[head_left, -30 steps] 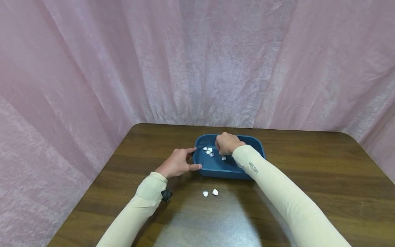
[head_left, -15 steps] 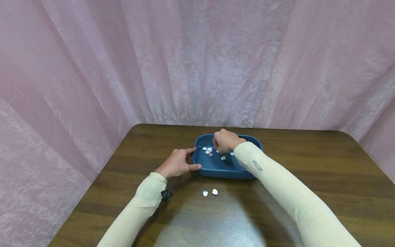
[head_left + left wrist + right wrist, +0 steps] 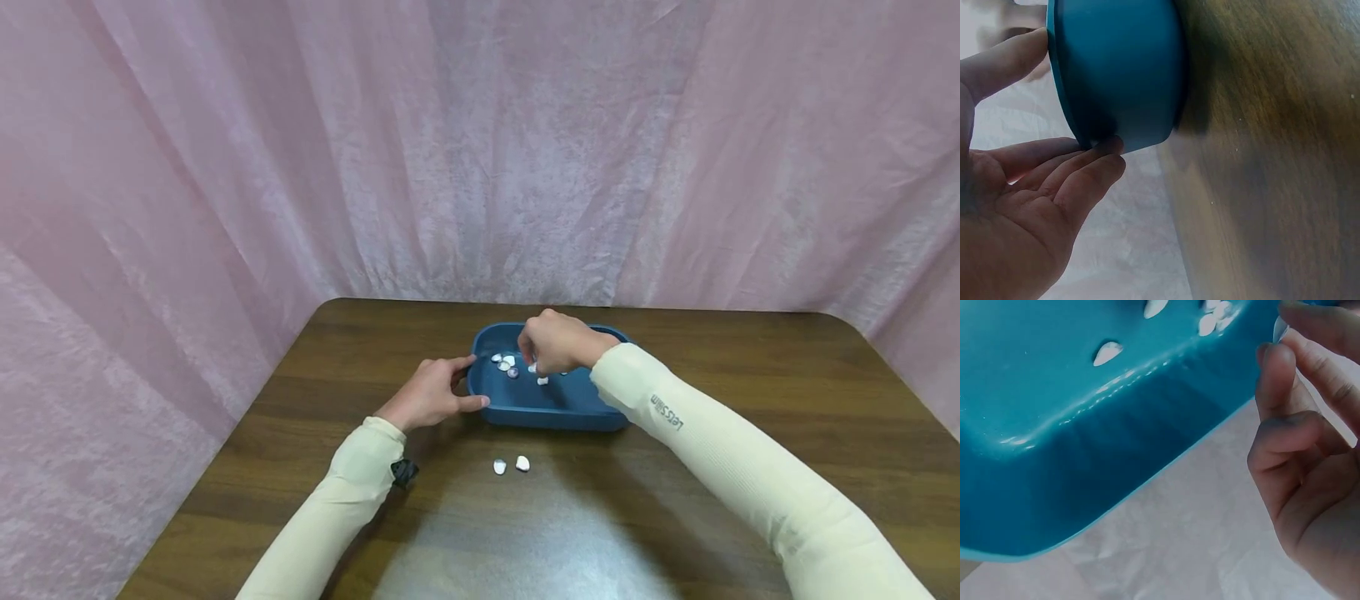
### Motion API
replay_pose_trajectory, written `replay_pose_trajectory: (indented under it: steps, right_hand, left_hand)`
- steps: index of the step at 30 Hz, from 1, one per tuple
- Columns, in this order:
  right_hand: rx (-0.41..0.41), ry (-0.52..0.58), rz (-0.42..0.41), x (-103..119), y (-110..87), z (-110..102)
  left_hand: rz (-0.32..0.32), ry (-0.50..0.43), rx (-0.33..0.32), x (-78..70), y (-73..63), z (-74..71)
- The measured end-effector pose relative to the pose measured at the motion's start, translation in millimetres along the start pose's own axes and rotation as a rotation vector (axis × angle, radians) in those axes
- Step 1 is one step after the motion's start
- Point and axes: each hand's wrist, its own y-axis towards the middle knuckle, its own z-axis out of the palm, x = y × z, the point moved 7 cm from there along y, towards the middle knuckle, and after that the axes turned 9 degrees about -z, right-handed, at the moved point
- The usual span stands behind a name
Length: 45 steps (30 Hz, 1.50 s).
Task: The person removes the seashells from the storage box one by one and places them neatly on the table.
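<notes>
A blue rectangular tray (image 3: 555,419) sits on the wooden table. My left hand (image 3: 431,398) rests against its left end, thumb and fingers extended and spread along the rim. In the left wrist view, the fingertips (image 3: 1113,147) touch the tray's outer wall. Over the tray, my right hand (image 3: 558,342) pinches a small white shell (image 3: 1279,329) between thumb and finger. Several small shells lie on the tray floor, among them a purplish one (image 3: 513,372) in the left cluster and a white shell (image 3: 1108,354) farther along. The right hand hides part of the tray.
Two loose shells lie side by side in front of the tray, a greyish-white one (image 3: 499,467) and a white one (image 3: 522,463). The wooden table (image 3: 750,400) extends to both sides. A pink curtain (image 3: 555,167) hangs behind its far edge.
My right hand has lifted slightly from the tray floor, its forearm swinging rightward, with a white shell now showing at its fingertips. The left hand has stayed at the tray's left end.
</notes>
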Motion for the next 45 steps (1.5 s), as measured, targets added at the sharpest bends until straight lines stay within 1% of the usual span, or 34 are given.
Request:
replay_pose_trajectory:
  steps: [4, 8, 11, 18, 23, 27, 34, 36, 45]
  right_hand:
    - [-0.037, 0.069, -0.063, 7.9, -15.1, -2.7]
    - [-0.052, 0.116, -0.108, 17.1, -28.2, 0.0]
    - [-0.068, 0.105, -0.132, 24.7, -36.7, 3.6]
    - [-0.134, 0.063, -0.183, 42.2, -55.1, 11.3]
    - [-0.175, 0.050, -0.228, 51.5, -63.5, 18.2]
    - [-0.194, 0.024, -0.244, 56.6, -68.0, 24.3]
    - [-0.205, 0.033, -0.241, 59.5, -74.6, 40.4]
    - [-0.213, 0.020, -0.243, 60.0, -76.5, 44.5]
    - [-0.200, 0.021, -0.188, 59.1, -77.1, 65.4]
  left_hand:
    - [0.006, -0.002, 0.007, 0.0, 1.0, 2.1]
    - [-0.003, -0.012, 0.002, 0.6, 1.0, 1.1]
    - [-0.003, -0.006, -0.001, 1.2, 1.5, 0.3]
    - [0.001, 0.006, -0.003, 1.1, 0.0, -1.4]
    - [-0.001, 0.006, -0.006, -0.1, -0.8, -1.1]
    - [-0.006, 0.009, -0.004, 0.6, -0.1, -0.9]
    - [-0.012, 0.014, -0.010, 1.7, 0.8, 0.3]
    - [-0.015, 0.011, -0.009, 1.5, 0.6, 0.4]
    - [-0.038, -0.006, -0.002, 2.1, -0.6, 0.6]
